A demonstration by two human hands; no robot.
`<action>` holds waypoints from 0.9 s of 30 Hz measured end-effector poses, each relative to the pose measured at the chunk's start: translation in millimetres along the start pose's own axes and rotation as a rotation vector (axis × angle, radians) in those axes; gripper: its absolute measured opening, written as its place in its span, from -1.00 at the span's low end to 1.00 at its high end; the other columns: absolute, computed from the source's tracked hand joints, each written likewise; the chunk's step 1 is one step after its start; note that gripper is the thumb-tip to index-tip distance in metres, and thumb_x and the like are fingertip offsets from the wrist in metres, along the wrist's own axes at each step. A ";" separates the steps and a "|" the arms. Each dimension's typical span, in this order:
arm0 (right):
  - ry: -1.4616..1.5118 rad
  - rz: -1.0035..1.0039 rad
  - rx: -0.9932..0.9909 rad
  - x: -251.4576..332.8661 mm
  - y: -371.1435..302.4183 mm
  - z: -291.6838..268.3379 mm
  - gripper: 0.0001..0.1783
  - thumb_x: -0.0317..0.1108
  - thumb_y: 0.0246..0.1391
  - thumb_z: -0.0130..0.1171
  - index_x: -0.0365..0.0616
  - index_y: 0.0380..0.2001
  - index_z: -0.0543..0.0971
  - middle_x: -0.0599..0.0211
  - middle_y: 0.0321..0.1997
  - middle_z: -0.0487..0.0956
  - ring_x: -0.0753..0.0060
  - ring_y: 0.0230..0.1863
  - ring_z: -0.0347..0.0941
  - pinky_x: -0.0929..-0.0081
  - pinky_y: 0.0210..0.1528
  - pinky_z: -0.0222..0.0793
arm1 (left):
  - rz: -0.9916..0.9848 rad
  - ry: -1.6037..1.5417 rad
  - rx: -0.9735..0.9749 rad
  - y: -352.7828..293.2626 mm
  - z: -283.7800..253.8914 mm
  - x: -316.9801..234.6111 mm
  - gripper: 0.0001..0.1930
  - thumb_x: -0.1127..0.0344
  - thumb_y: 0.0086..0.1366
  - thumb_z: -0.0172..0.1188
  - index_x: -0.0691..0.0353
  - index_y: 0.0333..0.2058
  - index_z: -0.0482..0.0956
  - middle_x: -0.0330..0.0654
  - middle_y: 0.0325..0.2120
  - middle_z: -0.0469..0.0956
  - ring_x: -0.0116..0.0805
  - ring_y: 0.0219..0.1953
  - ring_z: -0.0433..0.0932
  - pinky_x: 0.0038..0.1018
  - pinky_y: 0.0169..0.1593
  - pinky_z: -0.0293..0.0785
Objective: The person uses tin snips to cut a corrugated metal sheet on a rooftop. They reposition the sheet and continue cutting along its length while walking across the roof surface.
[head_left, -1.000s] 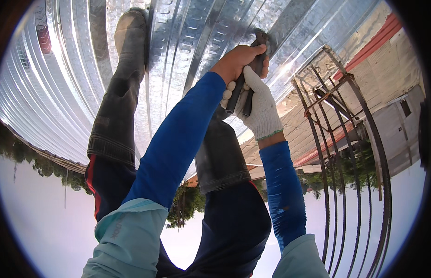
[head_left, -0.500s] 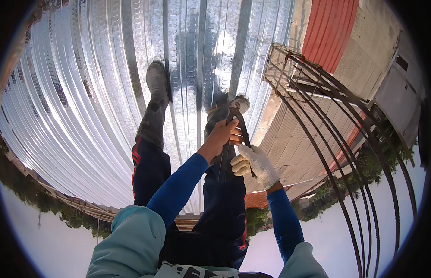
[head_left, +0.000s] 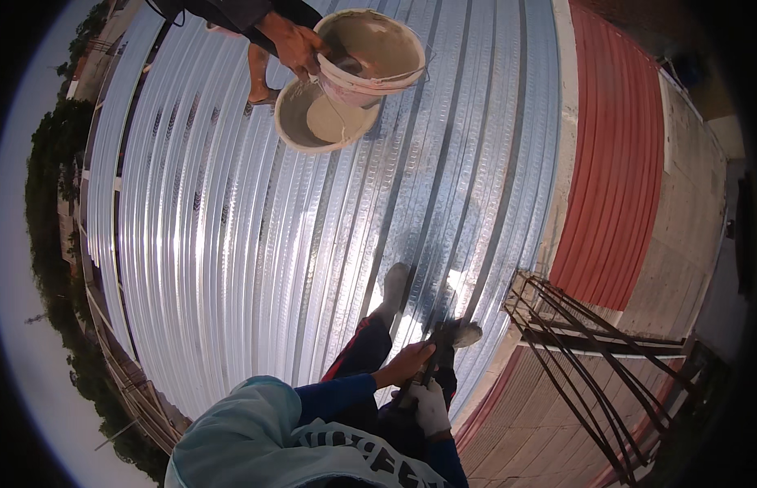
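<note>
Left hand (head_left: 405, 363), right hand (head_left: 429, 406): clasped round dark tool (head_left: 429, 373) — five-thirty o'clock;
Decking (head_left: 256, 285): shiny ridges — could slide a boot (head_left: 396, 281)

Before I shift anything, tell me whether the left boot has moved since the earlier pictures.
No: the left boot still stands on the metal decking, left of the rebar cage; the camera's view has shifted.

Ribbed metal decking (head_left: 329, 236) is gleaming. The glove (head_left: 432, 408) is showing matt cloth. The buckets (head_left: 394, 45) are showing rough insides.
</note>
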State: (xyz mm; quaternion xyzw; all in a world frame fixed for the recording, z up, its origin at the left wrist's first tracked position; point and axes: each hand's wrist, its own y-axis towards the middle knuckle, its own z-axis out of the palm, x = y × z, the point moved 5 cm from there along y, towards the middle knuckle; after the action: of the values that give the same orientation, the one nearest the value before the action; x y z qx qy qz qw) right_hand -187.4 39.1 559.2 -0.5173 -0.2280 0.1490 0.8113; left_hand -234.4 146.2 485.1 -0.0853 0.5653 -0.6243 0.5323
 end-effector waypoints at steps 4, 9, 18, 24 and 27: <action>-0.089 0.001 0.088 33.3 -47.4 21.6 -0.64 -0.47 0.18 0.09 -0.33 0.04 0.50 0.14 -0.17 0.67 0.27 -0.19 0.68 0.36 -0.10 0.63 | 0.001 -0.199 0.092 -38.5 17.2 -28.4 -0.54 -0.06 0.59 -0.04 0.29 -0.06 0.54 -0.09 -0.36 0.70 -0.34 -0.34 0.70 -0.36 -0.22 0.63; -0.278 -0.093 0.158 86.2 -81.7 26.2 -0.66 -0.42 0.16 0.09 -0.34 -0.02 0.53 0.15 -0.22 0.68 0.30 -0.25 0.65 0.36 -0.13 0.60 | 0.069 -0.278 0.070 -55.8 45.0 -72.2 -0.53 -0.10 0.58 -0.03 0.24 -0.19 0.58 -0.09 -0.31 0.71 -0.29 -0.28 0.70 -0.35 -0.17 0.61; -0.568 -0.335 0.210 173.2 -138.7 -4.2 -0.73 -0.20 0.31 0.19 -0.24 -0.23 0.60 0.44 -0.54 0.52 0.59 -0.53 0.41 0.49 -0.43 0.34 | 0.300 0.080 0.087 -111.6 127.3 -161.2 -0.56 -0.09 0.57 0.01 0.17 0.05 0.56 -0.21 -0.07 0.70 -0.36 -0.01 0.66 -0.43 0.01 0.55; -0.559 -0.589 -0.077 201.4 -165.1 -40.8 -0.84 -0.33 0.22 0.29 -0.21 -0.29 0.62 0.51 -0.51 0.53 0.65 -0.50 0.42 0.58 -0.45 0.33 | 0.328 -0.058 -0.070 -110.1 76.2 -141.8 -0.59 -0.03 0.53 0.08 0.21 0.05 0.57 -0.17 -0.10 0.69 -0.39 -0.08 0.66 -0.41 0.00 0.56; -0.458 -0.507 -0.040 216.4 -147.3 -49.5 -0.90 -0.43 0.21 0.22 -0.25 -0.30 0.55 0.45 -0.53 0.47 0.63 -0.57 0.34 0.57 -0.53 0.23 | 0.189 -0.027 -0.287 -98.4 14.3 -122.3 -0.62 0.01 0.50 0.14 0.23 -0.01 0.60 -0.16 -0.22 0.71 -0.39 -0.20 0.68 -0.45 -0.14 0.57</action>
State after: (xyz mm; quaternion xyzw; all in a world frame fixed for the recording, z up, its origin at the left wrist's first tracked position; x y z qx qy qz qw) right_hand 23.6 42.3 721.7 -0.4131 -0.5283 0.0505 0.7401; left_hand -229.0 210.2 629.1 -0.1151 0.6469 -0.4831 0.5786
